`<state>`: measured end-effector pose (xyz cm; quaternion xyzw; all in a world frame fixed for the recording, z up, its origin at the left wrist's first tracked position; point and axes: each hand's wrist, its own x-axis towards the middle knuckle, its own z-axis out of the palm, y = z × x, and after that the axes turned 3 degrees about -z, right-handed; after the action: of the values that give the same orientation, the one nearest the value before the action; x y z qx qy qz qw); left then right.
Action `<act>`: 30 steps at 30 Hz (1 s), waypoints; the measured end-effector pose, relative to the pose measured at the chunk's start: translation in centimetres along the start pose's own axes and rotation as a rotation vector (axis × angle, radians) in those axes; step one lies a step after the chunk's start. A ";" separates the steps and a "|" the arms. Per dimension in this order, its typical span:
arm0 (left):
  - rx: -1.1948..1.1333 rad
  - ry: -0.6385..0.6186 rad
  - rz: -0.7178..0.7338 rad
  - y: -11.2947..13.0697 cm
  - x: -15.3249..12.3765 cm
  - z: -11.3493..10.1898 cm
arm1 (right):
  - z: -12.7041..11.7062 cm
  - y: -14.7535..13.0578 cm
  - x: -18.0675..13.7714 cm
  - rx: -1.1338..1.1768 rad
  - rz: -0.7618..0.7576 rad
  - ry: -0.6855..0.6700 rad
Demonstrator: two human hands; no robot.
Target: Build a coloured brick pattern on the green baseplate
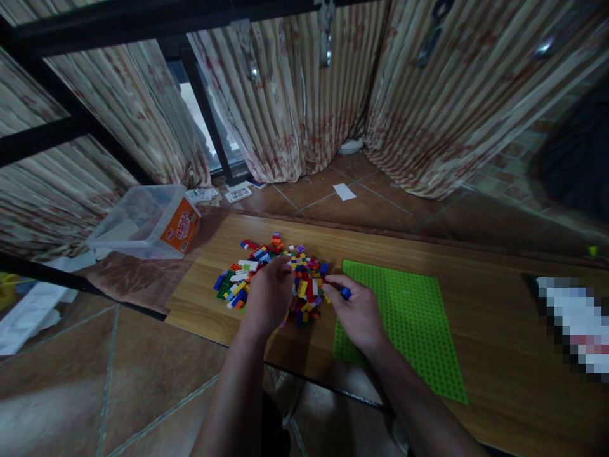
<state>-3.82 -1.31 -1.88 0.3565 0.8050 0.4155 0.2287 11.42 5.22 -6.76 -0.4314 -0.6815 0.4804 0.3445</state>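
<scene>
A pile of mixed colourful toy building bricks (pixel 304 289) is spread on the wooden table. My left hand (pixel 270 293) is over the middle of this pile, its visible fingers slightly apart and curved, with nothing seen in them; the hand hides part of the bricks. At the pile's right edge, my right hand (pixel 359 312) is closed with curled fingers around a small blue brick (pixel 346 292). Its fingertips are close to the nearest yellow and red bricks. Just right of that hand lies a green studded baseplate (pixel 413 317), partly covered by the hand and forearm.
The long wooden table (pixel 200 289) runs left to right. Beyond its left end stands a clear plastic bin (pixel 143 222) with an orange label. A blurred white item (pixel 575 324) lies at the right. Floor-length curtains (pixel 295 108) and a paper (pixel 344 192) are behind.
</scene>
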 end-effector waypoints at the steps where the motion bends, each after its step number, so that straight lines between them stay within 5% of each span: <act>1: 0.016 0.009 0.002 0.1 0.0 -0.1 | -0.2 0.0 0.1 0.010 0.008 0.011; 10: -0.098 0.023 0.108 0.0 0.2 0.6 | -2.5 -1.0 0.7 0.866 0.450 0.022; 16: -0.141 -0.156 0.225 1.9 -1.4 2.4 | -4.1 -1.3 0.8 1.075 0.457 -0.075; 20: -0.102 -0.321 0.376 2.5 -2.4 4.1 | -4.3 -0.8 0.7 1.095 0.402 -0.091; 30: 0.109 -0.309 0.340 3.2 -3.6 6.9 | -6.0 1.0 0.0 0.763 0.279 -0.010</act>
<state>4.28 0.75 -2.77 0.5580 0.7101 0.3446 0.2563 16.97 7.49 -5.89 -0.3585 -0.3907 0.7432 0.4081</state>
